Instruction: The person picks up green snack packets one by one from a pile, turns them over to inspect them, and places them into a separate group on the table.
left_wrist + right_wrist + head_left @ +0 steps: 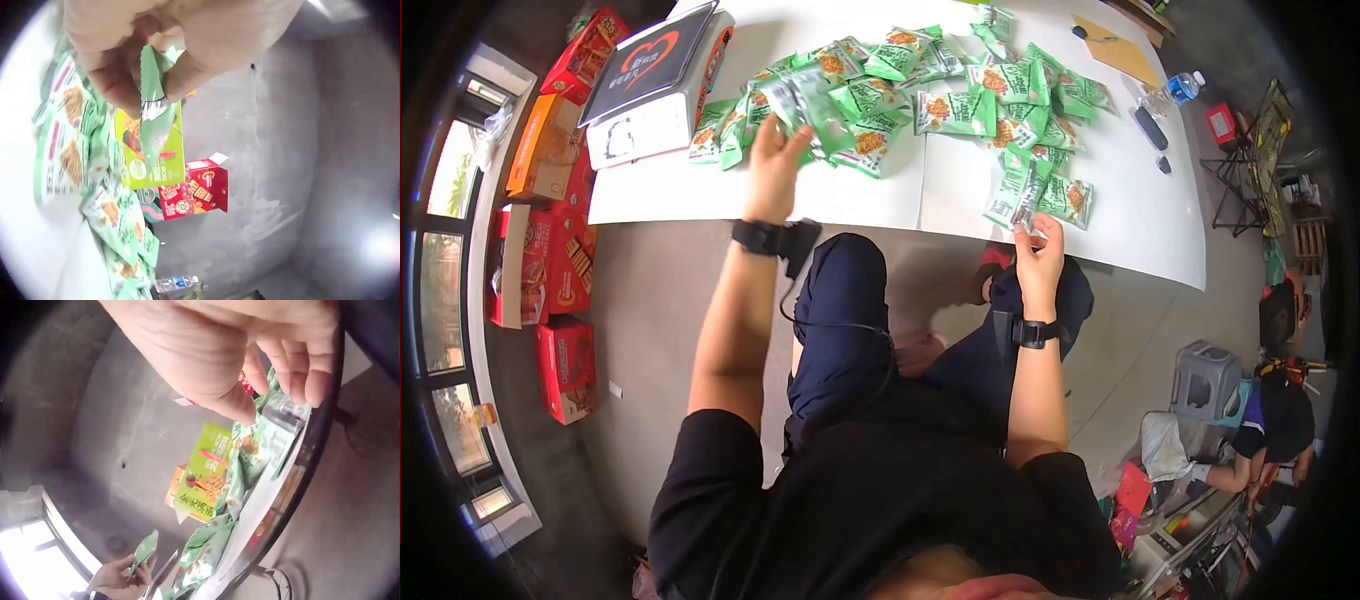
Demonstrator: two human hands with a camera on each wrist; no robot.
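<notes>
Left hand point(772, 165) pinches a green foil snack packet point(805, 100), lifted just above the pile of green snack packets point(960, 85) on the white tabletop point(880, 200). Right hand point(1038, 255), at the tabletop's near edge, fingers curled, pinches another green packet w/ clear end point(1022, 200). Red cartons point(565, 365) on the floor, left.

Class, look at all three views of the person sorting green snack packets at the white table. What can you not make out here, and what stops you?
- Print on the green packet pinched by the left hand: left wrist view, blurred and partly behind the fingers.
- Right hand: right wrist view, its top is cut off by the edge; the packet at its fingertips is blurred.
- Bottle label: head view, too small.
</notes>
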